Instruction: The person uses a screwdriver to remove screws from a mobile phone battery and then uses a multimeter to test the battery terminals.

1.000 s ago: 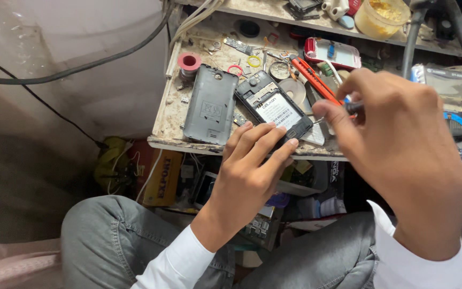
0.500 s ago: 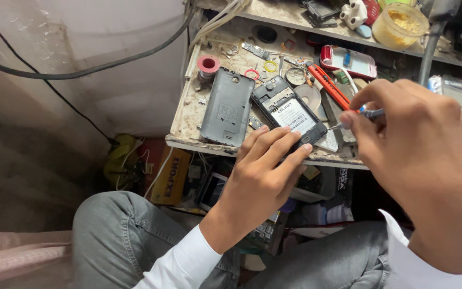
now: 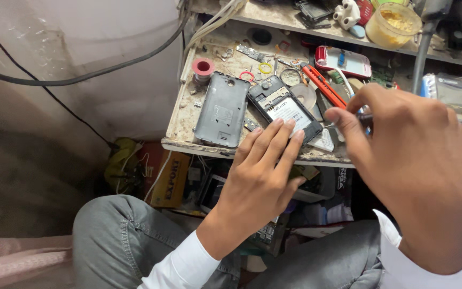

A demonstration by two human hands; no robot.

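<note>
An opened black phone (image 3: pixel 279 104) lies back-up on a small dirty workbench (image 3: pixel 188 115), its battery showing. My left hand (image 3: pixel 263 176) rests its fingertips on the phone's near end, pinning it down. My right hand (image 3: pixel 410 166) hovers to the right of the phone, fingers closed on a thin tool whose tip is mostly hidden behind the thumb. The phone's grey back cover (image 3: pixel 221 109) lies just to the left of the phone.
An orange-handled tool (image 3: pixel 324 85), a red tape roll (image 3: pixel 203 68), small rings and screws litter the bench. A shelf behind holds a yellow tub (image 3: pixel 391 24) and a white-red device (image 3: pixel 343 60). Black cables (image 3: pixel 81 75) cross a wall on the left. Boxes sit under the bench by my knees.
The view has shifted, so the bench sits further right and lower. My left fingers slid slightly along the phone's near end. My right hand stayed beside it with the tool.
</note>
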